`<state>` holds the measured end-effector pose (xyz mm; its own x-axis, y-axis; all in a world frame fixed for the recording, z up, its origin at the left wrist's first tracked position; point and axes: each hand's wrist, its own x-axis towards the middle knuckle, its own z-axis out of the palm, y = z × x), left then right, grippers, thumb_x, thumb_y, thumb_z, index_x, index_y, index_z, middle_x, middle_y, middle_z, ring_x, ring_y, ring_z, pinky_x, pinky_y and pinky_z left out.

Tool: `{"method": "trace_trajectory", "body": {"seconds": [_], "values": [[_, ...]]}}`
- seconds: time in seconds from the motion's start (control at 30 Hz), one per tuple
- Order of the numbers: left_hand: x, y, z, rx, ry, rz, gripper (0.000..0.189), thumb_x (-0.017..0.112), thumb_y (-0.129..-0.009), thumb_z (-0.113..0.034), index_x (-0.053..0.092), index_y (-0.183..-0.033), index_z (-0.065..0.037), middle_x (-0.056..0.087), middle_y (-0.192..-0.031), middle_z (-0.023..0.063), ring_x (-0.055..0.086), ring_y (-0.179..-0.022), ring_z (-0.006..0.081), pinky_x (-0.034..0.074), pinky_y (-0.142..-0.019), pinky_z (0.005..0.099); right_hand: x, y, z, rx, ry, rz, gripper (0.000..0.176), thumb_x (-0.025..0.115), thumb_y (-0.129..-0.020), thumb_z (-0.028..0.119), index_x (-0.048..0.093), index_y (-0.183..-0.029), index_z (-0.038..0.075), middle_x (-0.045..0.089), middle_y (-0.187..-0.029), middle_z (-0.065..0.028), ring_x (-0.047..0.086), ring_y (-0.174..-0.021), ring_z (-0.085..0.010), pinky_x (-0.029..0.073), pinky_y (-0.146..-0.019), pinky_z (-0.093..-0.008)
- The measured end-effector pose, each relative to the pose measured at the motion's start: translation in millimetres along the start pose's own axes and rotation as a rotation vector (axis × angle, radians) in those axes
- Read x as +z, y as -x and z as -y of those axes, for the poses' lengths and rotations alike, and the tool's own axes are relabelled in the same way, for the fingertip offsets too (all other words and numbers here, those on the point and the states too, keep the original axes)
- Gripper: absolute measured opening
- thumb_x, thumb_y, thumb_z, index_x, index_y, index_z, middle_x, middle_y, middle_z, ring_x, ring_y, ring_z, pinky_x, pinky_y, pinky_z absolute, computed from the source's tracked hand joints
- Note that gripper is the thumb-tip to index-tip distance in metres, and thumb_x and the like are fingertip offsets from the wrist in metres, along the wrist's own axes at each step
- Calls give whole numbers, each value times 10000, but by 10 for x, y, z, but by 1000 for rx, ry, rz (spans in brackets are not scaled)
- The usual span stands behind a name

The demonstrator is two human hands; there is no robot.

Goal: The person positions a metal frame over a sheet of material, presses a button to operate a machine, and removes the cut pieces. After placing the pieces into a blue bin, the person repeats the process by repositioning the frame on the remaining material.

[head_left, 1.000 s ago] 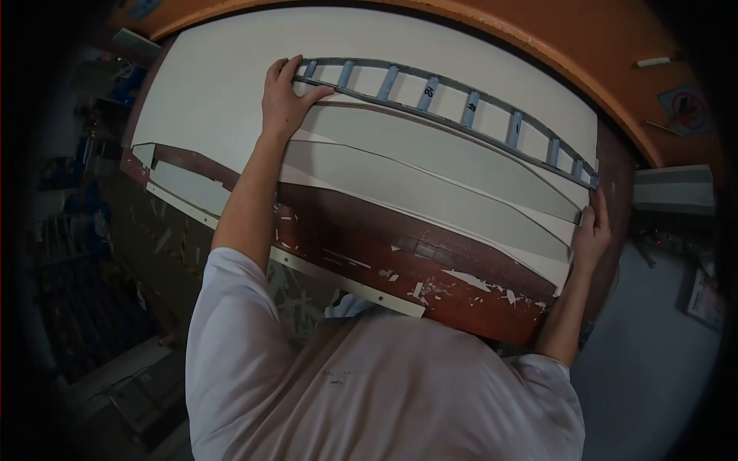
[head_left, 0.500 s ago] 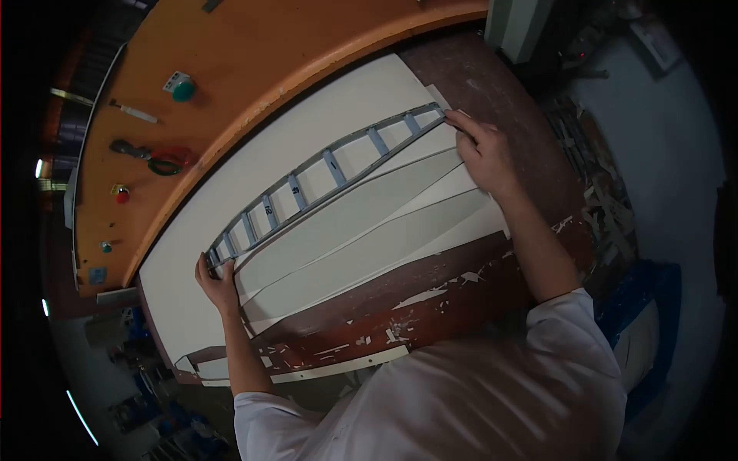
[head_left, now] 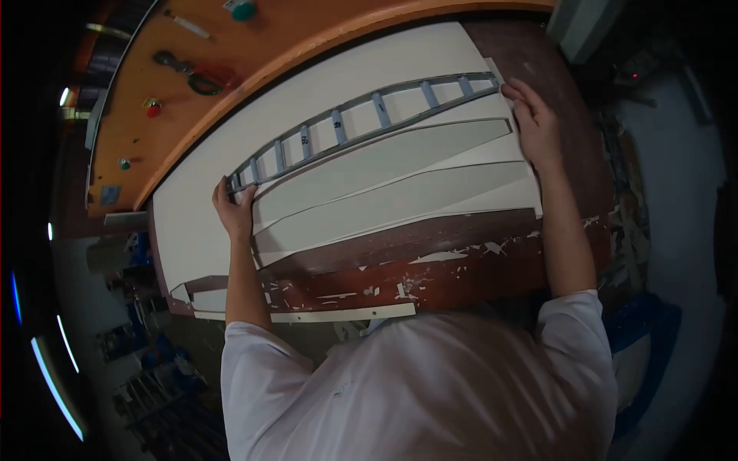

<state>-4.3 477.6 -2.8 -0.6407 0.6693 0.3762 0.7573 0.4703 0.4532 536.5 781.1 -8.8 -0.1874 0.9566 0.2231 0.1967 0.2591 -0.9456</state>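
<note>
A long, narrow metal cutting die, ladder-like with crossbars and tapering at its ends, lies slantwise on a white sheet. My left hand grips its near-left end, thumb on one side and fingers on the other. At the far-right tip my right hand holds on with bent fingers; its exact contact is partly hidden. Closer to me than the die, two long grey-green shapes with tapered outlines show in the sheet.
An orange machine beam runs along the far side, carrying a green button, a red button and scissors. White scraps litter the reddish-brown table edge. A blue container stands at lower right.
The whole view has shifted, so table and die appear higher and further right. Both hands stay at the die's ends. The right end of the upper grey-green shape is now uncovered.
</note>
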Motion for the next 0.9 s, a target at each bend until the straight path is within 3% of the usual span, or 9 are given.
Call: {"method": "trace_trajectory", "body": {"seconds": [0.13,0.17,0.2,0.3,0.43,0.57,0.63,0.73,0.9], "values": [[-34,24,-156,-36,4,-29,830,901,-762,-409,561,-1419,-32,464,-1467,212,513,-1330,373,459,-1104,440,-122,-96,-74,73,-151,22,390,501,-1084,180,582,-1423,6,682,-1340,-129,631,-1214,-178,461,-1042,-285],[-45,25,-182,-49,-11,-34,838,903,-755,-418,563,-1418,-35,463,-1469,213,512,-1332,377,461,-1103,443,-158,-98,-28,123,4,-10,390,505,-1083,173,577,-1423,-4,682,-1338,-131,632,-1215,-182,458,-1049,-293],[-36,24,-170,-59,-21,-31,847,906,-748,-428,564,-1418,-37,461,-1472,214,511,-1333,381,463,-1102,445,-183,-61,71,172,166,-52,390,509,-1082,165,571,-1423,-13,682,-1336,-133,633,-1216,-186,456,-1056,-301],[-7,30,-114,-41,2,-60,860,905,-737,-464,570,-1412,-50,460,-1468,218,510,-1333,383,462,-1105,447,85,504,880,59,104,-92,359,531,-1070,148,604,-1375,-27,693,-1309,-142,634,-1219,-200,466,-1045,-317],[-37,41,-175,-55,-19,-67,889,911,-711,-493,572,-1405,-52,460,-1467,221,509,-1332,374,474,-1095,441,598,1554,1326,-172,147,164,269,572,-1020,56,663,-1255,-39,742,-1161,-141,690,-1100,-220,518,-978,-347],[18,54,-107,-29,-2,-105,904,914,-699,-504,576,-1397,-38,471,-1452,245,507,-1320,402,480,-1073,464,1046,2459,1561,-345,172,576,204,646,-915,-1,688,-1114,-24,727,-1041,-185,707,-954,-349,531,-871,-410],[5,57,-135,-18,-30,-117,881,905,-725,-487,573,-1398,-26,482,-1437,218,526,-1304,372,488,-1067,438,1190,2728,1587,-229,129,656,192,655,-909,13,687,-1096,-16,726,-1043,-182,702,-957,-354,529,-856,-419],[8,54,-132,-15,-21,-117,876,902,-733,-485,570,-1398,-21,482,-1437,222,526,-1304,376,486,-1068,443,1367,2932,1508,-207,142,689,195,671,-899,23,685,-1090,-14,728,-1035,-176,703,-955,-349,532,-856,-424],[11,73,-107,15,-20,-119,883,893,-743,-494,561,-1399,-4,476,-1432,250,520,-1303,396,482,-1070,454,1573,3061,1365,-382,359,539,178,716,-876,54,695,-1050,18,724,-935,-140,705,-848,-323,546,-768,-407]]}}
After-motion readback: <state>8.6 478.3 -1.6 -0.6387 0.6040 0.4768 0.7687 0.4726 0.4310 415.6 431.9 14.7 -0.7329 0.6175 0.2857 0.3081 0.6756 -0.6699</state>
